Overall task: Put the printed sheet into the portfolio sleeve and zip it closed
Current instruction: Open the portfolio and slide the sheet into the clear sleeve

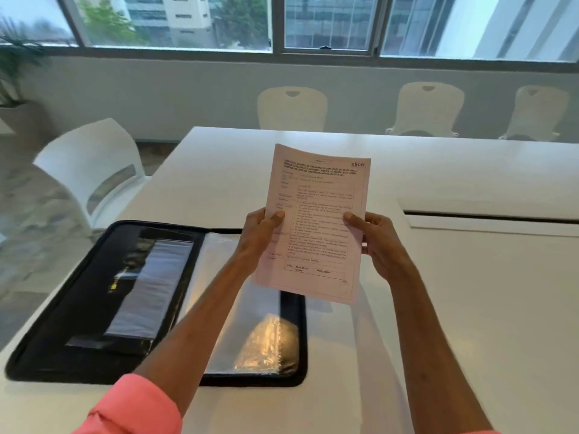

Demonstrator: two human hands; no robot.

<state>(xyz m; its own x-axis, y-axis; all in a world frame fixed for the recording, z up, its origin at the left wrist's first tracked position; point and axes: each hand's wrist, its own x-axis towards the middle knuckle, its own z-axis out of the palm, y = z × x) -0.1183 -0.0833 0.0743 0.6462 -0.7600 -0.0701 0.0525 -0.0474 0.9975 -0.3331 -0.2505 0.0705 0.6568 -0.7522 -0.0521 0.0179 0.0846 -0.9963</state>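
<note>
I hold the printed sheet [319, 214] upright above the white table [470, 308], text facing me. My left hand [261, 236] pinches its left edge and my right hand [377, 239] grips its right edge. The black zip portfolio [94, 308] lies open flat on the table, below and to the left of the sheet. Its left half shows a black inner pocket with a pale insert. Its right half carries clear plastic sleeves [238, 333], partly hidden by my left forearm. The sheet's lower corner hangs over the portfolio's right edge.
A white chair [91, 173] stands at the table's left corner. Three more white chairs [293, 108] line the far side under the windows. A long cable slot [488, 217] runs across the table to the right. A potted plant [15, 73] stands far left.
</note>
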